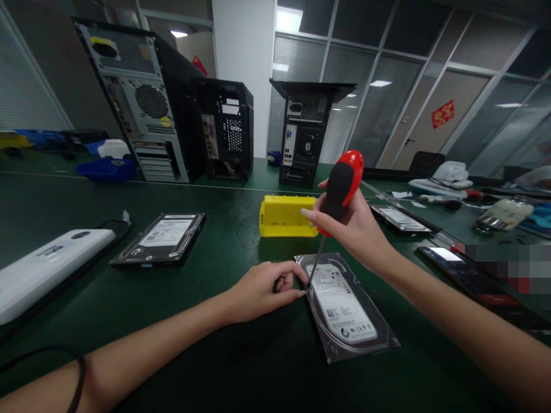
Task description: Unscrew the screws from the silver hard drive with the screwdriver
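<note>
A hard drive lies label up on the green table in front of me. My right hand is closed around the red and black handle of a screwdriver. Its shaft slants down, and the tip meets the drive's left edge. Beside that tip, my left hand has thumb and forefinger pinched together at the same edge. Whether a small part sits between those fingertips is too small to make out. Just behind the drive, a yellow bin is partly covered by my right hand.
Another hard drive lies left, near a white power bank with a cable. At the right are a third drive and a phone. Computer cases stand along the back, with a blue tray at far left.
</note>
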Tool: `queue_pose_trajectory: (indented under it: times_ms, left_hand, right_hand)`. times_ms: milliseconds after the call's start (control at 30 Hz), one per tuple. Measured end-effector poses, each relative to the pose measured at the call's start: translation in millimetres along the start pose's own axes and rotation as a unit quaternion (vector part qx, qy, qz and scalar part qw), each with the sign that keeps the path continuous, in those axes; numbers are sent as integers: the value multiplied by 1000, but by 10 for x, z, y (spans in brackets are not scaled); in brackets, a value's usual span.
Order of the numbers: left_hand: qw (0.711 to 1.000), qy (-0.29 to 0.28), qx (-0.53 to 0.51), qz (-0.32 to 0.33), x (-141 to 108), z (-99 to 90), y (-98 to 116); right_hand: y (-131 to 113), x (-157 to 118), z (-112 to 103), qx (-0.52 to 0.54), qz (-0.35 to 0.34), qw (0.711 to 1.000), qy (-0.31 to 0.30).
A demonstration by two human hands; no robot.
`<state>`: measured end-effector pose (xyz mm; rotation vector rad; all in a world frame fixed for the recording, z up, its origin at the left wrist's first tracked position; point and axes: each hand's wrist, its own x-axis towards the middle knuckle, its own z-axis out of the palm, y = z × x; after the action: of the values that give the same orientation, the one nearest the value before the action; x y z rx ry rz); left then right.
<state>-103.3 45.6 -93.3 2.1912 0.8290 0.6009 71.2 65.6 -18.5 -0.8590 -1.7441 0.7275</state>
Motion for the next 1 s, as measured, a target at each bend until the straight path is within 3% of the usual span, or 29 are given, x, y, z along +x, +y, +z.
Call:
queue_pose_trajectory:
  times_ms: [167, 267, 400, 500, 667, 800, 1000]
  left_hand:
    - [1000, -3, -10, -6, -11, -2, 17]
    - [1000, -1, -12, -8, -16, 0, 10]
    - [1000, -4, -15, -9, -12, -1, -11]
    - [1000, -8, -15, -16, -5, -8, 0]
    - [999, -14, -7, -32, 6, -20, 45]
    - [999, -17, -6, -31, 11, -22, 43]
    - [999, -22, -9, -28, 11, -13, 39]
  right_hand:
    - [-16, 85, -15, 151, -13, 987, -48]
    - [-62, 120, -51, 153, -37, 986, -63]
    - [-190, 182, -130, 88, -60, 991, -84]
    - [-353, 276, -253, 20, -81, 985, -154]
    - [-607, 466, -534, -201, -93, 939, -262]
    - [-654, 485, -719, -278, -102, 913, -280]
    - [-689, 392, -888, -295, -24, 909, -295]
